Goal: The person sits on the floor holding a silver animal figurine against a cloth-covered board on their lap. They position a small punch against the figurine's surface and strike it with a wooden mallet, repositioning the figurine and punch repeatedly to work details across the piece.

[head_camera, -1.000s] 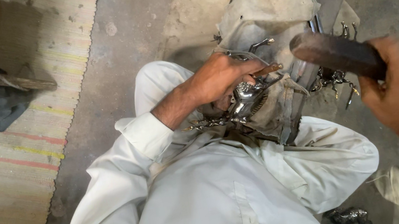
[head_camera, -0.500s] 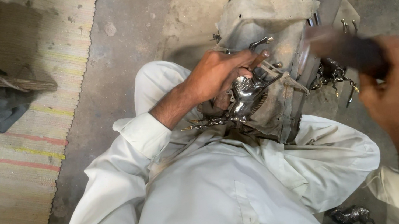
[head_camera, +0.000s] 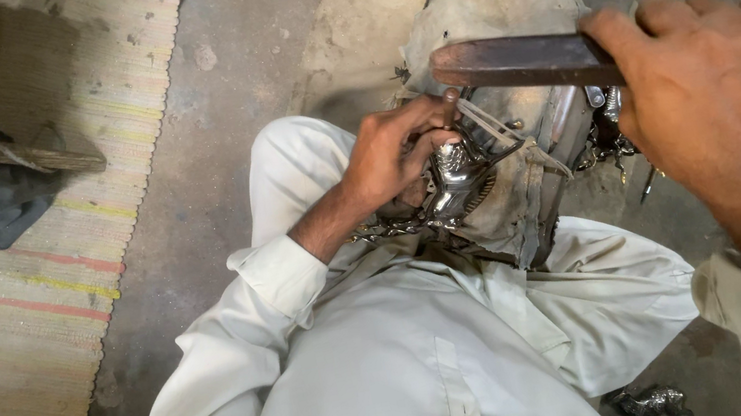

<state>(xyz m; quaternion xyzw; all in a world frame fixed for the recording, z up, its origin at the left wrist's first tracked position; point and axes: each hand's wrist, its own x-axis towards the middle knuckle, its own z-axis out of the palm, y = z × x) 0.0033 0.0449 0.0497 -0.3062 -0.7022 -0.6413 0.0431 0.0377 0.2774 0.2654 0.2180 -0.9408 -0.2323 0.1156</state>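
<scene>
Raised right hand (head_camera: pixel 709 82) grips flat iron bar (head_camera: pixel 518 62)

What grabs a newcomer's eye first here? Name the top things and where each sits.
The right hand, large at the right, grips a dark flat bar raised across the upper middle. Just below its tip, in the centre, the left hand pinches a thin metal pin against a shiny metal piece that rests on a worn grey cloth over the lap. A striped woven mat lies on the floor at the left.
</scene>
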